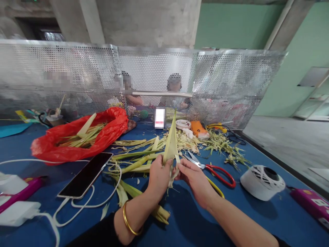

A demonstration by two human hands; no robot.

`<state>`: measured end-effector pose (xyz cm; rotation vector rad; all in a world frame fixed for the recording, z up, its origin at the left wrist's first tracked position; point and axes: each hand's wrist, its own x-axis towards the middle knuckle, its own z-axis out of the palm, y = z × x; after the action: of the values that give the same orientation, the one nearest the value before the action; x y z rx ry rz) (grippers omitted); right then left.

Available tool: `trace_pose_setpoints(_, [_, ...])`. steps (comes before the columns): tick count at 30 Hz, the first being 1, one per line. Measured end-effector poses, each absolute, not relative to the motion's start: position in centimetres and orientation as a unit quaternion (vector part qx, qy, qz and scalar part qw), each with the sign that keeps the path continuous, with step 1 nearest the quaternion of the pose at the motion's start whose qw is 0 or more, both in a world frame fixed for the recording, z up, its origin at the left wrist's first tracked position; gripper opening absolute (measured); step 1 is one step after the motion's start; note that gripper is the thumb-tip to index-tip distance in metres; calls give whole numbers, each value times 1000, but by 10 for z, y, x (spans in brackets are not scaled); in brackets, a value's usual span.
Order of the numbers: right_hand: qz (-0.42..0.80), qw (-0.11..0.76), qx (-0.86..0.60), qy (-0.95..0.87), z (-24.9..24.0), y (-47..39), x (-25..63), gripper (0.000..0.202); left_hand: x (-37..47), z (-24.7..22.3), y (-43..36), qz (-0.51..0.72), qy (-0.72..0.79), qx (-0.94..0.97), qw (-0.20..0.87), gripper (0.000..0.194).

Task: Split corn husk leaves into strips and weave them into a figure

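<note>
A: Main piece, where?
B: Right ahead of both wrists: pale yellow-green pointed husk (pixel 170 144), base pinched in bare left hand (pixel 158 175), thumb and fingers closed on it.
A: Long axis?
B: Tip up and away, toward silver perforated metal screen (pixel 156 65).
A: Bare right hand (pixel 195 180)?
B: Just beside, fingertips closed on narrow pale strip (pixel 178 161) at lower right edge. Torn free or attached, cannot tell.
A: Nearer hand?
B: Left for blade, right for strip.
A: Surface, room?
B: Blue tabletop (pixel 187 223), scrap-strewn; red-handled metal scissors (pixel 223 175) beyond right hand. Behind, pale green wall (pixel 236 27).
</note>
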<state>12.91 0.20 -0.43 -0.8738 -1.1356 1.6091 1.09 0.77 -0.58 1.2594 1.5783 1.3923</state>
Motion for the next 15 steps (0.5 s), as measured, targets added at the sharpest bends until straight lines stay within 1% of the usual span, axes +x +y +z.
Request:
trace_pose_setpoints(4, [654,472,-372,-461,-3,0,130,29,5,-10,12,521,608,522,294,11])
trace_pose_setpoints(8, [650,468,-370,-471,6,-2,134,31,-4,-12,19,524,618,528,255,19])
trace_pose_setpoints(11, [647,454,-387,-476,10,1,138,28,-4,-12,19,521,611,526,281,17])
trace_pose_setpoints(13, [642,445,-405,-477,9,4,139,27,0,-11,16,514,597,527,320,14])
trace_pose_setpoints(15, [629,451,-414,-480,6,8,139,30,5,-10,12,511,577,515,374,17])
